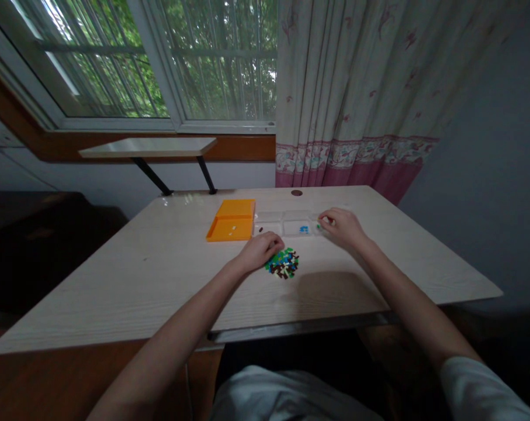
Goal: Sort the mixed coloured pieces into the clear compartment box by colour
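Observation:
A pile of small green, blue, brown and pale building pieces (286, 266) lies near the middle of the table. My left hand (259, 251) rests at the pile's upper left edge, fingers curled together; their tips are too small to show what they hold. My right hand (343, 227) is over the right end of the clear boxes, thumb and finger pinched. Just below those fingertips is a green piece (318, 226); whether it is gripped I cannot make out. Several blue pieces (304, 230) lie in the middle clear box (291, 231), and a brown piece (260, 229) in the left one.
An open orange box (229, 238) with a few pale pieces stands left of the clear boxes on the wooden table (159, 286). A raised shelf (151, 147) is at the back left. Behind the table are a window and a curtain (326, 105). A round cable hole (297, 193) is near the back edge.

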A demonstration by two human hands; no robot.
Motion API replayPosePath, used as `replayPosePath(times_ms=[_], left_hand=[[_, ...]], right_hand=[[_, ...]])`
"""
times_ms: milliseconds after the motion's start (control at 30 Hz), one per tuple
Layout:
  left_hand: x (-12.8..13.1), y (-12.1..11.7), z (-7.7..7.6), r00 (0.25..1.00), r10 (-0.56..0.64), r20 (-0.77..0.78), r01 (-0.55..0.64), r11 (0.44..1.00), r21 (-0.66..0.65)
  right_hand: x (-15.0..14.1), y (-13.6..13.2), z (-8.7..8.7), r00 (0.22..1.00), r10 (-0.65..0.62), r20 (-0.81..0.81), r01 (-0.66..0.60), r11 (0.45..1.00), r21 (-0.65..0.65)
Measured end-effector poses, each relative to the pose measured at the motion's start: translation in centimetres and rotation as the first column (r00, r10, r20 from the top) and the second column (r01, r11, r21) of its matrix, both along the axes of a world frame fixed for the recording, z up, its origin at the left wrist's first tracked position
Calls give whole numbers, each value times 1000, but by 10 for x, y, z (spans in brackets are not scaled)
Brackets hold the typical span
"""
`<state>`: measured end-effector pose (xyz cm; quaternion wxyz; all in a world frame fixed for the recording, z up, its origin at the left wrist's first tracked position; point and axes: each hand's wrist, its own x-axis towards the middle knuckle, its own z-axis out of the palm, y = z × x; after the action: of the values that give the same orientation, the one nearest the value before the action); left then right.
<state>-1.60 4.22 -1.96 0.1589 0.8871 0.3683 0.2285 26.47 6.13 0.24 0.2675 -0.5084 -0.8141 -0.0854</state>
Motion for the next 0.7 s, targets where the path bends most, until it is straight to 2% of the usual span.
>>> replayPosePath(times_ms=[100,233,367,500,533,600,700], left_hand=[[0,0,-1,999,38,37,-37,999,-29],[2,1,-2,993,59,101,-53,996,-68],[2,2,0,981,85,173,-70,993,-91],[2,5,-1,961,141,239,-101,980,-173],[3,6,-3,953,155,259,-104,974,-199],[4,8,-6,932,182,313,-103,962,-252],[5,10,-12,881,223,418,-62,929,-365]], right_hand=[[38,13,2,971,-223,86,232,965,-121],[70,21,-4,883,-456,114,469,845,-258],[76,21,-11,834,-532,147,547,763,-344],[75,19,-9,795,-588,149,596,715,-366],[74,19,-8,793,-593,141,599,716,-359],[70,19,-4,817,-565,118,569,754,-329],[49,15,-1,919,-391,51,389,880,-274]])
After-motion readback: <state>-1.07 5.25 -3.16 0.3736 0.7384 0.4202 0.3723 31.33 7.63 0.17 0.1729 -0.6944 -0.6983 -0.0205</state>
